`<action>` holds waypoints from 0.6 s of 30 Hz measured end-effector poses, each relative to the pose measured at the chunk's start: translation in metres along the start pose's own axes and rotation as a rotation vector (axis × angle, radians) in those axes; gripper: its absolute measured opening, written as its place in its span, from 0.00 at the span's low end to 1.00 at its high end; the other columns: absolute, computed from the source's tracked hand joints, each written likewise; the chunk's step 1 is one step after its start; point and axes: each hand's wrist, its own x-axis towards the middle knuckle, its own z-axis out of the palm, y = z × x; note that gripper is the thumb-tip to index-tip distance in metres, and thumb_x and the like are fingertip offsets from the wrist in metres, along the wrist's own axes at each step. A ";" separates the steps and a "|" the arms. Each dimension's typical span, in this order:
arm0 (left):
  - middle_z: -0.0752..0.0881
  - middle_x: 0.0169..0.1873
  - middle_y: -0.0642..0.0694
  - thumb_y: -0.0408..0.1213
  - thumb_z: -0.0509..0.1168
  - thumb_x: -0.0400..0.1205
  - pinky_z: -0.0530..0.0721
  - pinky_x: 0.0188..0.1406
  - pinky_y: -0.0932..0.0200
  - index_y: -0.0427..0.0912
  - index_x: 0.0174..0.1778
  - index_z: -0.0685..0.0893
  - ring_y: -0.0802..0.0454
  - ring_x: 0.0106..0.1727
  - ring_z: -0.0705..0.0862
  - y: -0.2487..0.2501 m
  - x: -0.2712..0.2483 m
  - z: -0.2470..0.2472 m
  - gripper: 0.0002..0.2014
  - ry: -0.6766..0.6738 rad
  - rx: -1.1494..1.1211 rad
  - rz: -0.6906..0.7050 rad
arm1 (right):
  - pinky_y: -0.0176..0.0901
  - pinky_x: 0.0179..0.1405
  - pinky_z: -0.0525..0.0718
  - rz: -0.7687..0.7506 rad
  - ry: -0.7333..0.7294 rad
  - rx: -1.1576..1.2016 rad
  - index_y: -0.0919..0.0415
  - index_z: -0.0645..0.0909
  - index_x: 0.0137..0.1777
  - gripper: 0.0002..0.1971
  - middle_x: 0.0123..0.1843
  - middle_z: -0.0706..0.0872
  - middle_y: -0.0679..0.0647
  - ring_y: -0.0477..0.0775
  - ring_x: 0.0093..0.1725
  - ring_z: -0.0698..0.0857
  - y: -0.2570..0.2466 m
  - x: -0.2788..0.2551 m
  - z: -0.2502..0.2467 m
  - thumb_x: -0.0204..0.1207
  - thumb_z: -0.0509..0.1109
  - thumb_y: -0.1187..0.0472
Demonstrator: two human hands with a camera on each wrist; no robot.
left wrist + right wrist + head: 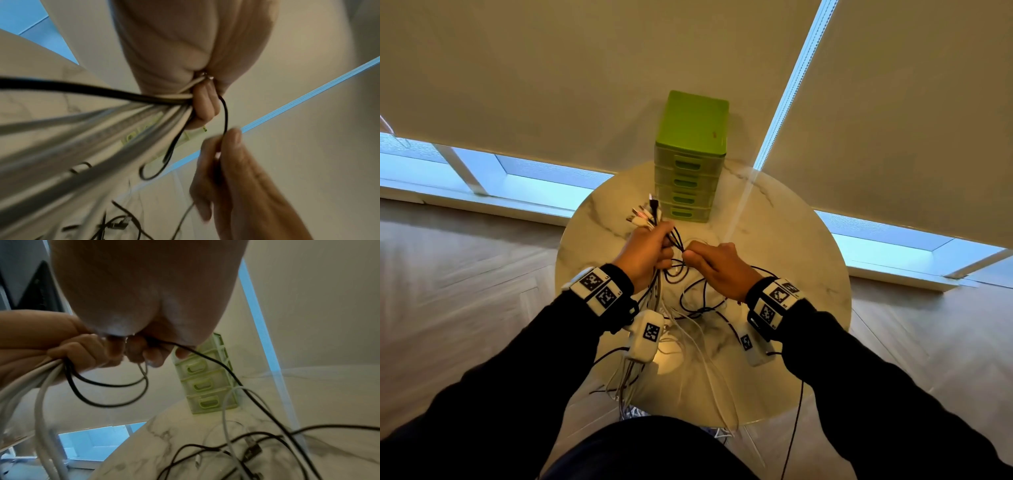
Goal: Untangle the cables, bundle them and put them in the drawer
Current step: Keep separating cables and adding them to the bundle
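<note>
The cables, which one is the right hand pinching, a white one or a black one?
A thin black cable. The right hand pinches it alone beside the left hand, which grips the bundle of white and black cables.

Round marble table [791, 240] fills centre frame beneath me. Green drawer unit [690, 164] stands at its far edge, upper centre. Loose black and white cables [698, 308] sprawl across the middle, some trailing over the near rim.
</note>
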 end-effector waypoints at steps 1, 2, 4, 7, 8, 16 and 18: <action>0.69 0.26 0.49 0.39 0.60 0.90 0.59 0.16 0.66 0.44 0.36 0.72 0.60 0.17 0.63 0.004 0.001 -0.002 0.15 0.036 -0.048 0.037 | 0.54 0.62 0.67 0.033 -0.037 -0.009 0.42 0.71 0.46 0.12 0.34 0.80 0.34 0.31 0.38 0.78 0.009 -0.003 0.001 0.90 0.50 0.45; 0.70 0.26 0.50 0.39 0.60 0.90 0.59 0.16 0.66 0.43 0.36 0.72 0.61 0.17 0.63 0.008 0.002 -0.004 0.15 0.059 -0.089 0.079 | 0.53 0.63 0.68 0.067 -0.080 -0.027 0.43 0.72 0.45 0.14 0.34 0.81 0.38 0.34 0.37 0.79 0.018 -0.006 0.001 0.90 0.50 0.44; 0.68 0.26 0.51 0.39 0.59 0.91 0.60 0.16 0.66 0.44 0.36 0.72 0.61 0.18 0.63 0.017 0.003 -0.010 0.16 0.072 -0.148 0.167 | 0.53 0.64 0.71 0.146 -0.164 -0.072 0.44 0.74 0.45 0.17 0.38 0.83 0.44 0.43 0.40 0.81 0.039 -0.014 0.004 0.90 0.48 0.42; 0.68 0.26 0.51 0.41 0.59 0.91 0.60 0.19 0.66 0.45 0.35 0.73 0.60 0.20 0.63 0.024 -0.002 -0.013 0.16 0.074 -0.211 0.270 | 0.59 0.64 0.76 0.276 -0.211 -0.097 0.48 0.78 0.52 0.19 0.40 0.83 0.44 0.52 0.45 0.83 0.066 -0.022 0.002 0.90 0.48 0.42; 0.68 0.27 0.51 0.42 0.58 0.91 0.61 0.20 0.65 0.46 0.35 0.74 0.60 0.20 0.63 0.026 -0.004 -0.013 0.17 0.077 -0.221 0.302 | 0.60 0.63 0.76 0.308 -0.205 -0.101 0.47 0.78 0.53 0.18 0.40 0.83 0.42 0.52 0.46 0.83 0.073 -0.022 -0.001 0.90 0.48 0.43; 0.68 0.26 0.54 0.42 0.56 0.92 0.60 0.23 0.63 0.44 0.40 0.72 0.60 0.22 0.63 0.032 -0.009 -0.006 0.14 0.042 -0.185 0.412 | 0.49 0.65 0.79 0.377 -0.127 0.007 0.48 0.81 0.69 0.23 0.62 0.89 0.51 0.56 0.62 0.86 0.096 -0.025 -0.024 0.87 0.53 0.39; 0.67 0.27 0.53 0.41 0.56 0.93 0.60 0.22 0.64 0.45 0.39 0.72 0.60 0.22 0.63 0.028 -0.010 0.002 0.15 0.031 -0.167 0.415 | 0.42 0.68 0.78 0.298 -0.124 0.107 0.42 0.80 0.70 0.20 0.66 0.86 0.45 0.48 0.64 0.84 0.076 -0.022 -0.031 0.86 0.56 0.38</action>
